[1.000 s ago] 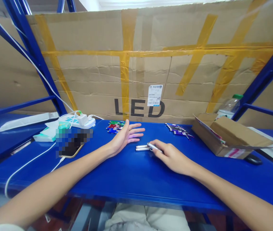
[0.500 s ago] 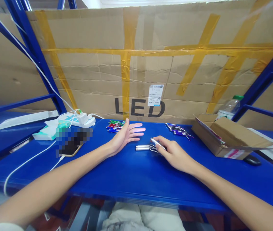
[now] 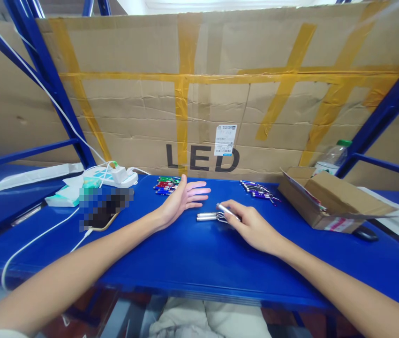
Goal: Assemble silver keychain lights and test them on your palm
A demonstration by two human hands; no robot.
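My left hand point(image 3: 181, 199) rests on its edge on the blue shelf point(image 3: 192, 253), fingers stretched out and holding nothing. My right hand point(image 3: 248, 224) is closed around a small silver keychain flashlight point(image 3: 224, 209), lifted slightly at its tip. A second silver flashlight point(image 3: 206, 216) lies on the shelf just left of that hand, its clip end touching my fingers. A row of coloured flashlights point(image 3: 166, 185) lies behind my left hand. A bunch of purple flashlights point(image 3: 257, 188) lies behind my right hand.
An open cardboard box point(image 3: 326, 202) sits at the right with a plastic bottle point(image 3: 329, 159) behind it. A power strip point(image 3: 113, 176), white cable point(image 3: 41, 234), phone point(image 3: 102, 218) and tissue pack point(image 3: 63, 197) lie at the left. A taped "LED" cardboard wall point(image 3: 202, 103) closes the back.
My right hand has lifted one silver flashlight slightly off the shelf and shifted a little left. My left hand has stayed put, open.
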